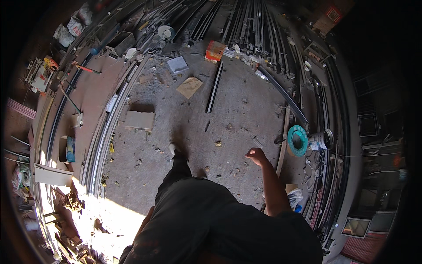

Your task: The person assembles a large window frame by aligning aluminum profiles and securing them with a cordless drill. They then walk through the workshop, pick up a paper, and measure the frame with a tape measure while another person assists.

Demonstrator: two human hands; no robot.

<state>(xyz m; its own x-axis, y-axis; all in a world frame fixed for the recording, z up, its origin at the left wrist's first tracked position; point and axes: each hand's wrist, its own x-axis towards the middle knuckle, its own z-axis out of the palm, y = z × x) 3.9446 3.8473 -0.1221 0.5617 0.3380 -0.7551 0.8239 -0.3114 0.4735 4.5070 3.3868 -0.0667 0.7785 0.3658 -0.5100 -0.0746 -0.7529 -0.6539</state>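
My right hand (255, 155) hangs over the floor with its fingers curled, and nothing shows in it. A small clear piece (257, 142) lies on the floor just beyond it. My left hand is out of view; only a strip of that forearm shows beside my body. One foot in a light shoe (172, 149) is forward on the dusty floor (194, 132). Ahead lie a dark metal profile (215, 87), a sheet of brown cardboard (190, 87) and a white sheet (177, 64). A flat cardboard box (139, 120) lies to the left.
Long metal profiles (250, 29) pile up at the far end, near an orange carton (215, 50). More profiles (110, 122) run along the left. On the right are a teal ring-shaped reel (297, 141), a bucket (320, 140) and a leaning dark profile (283, 94). Small debris is scattered about.
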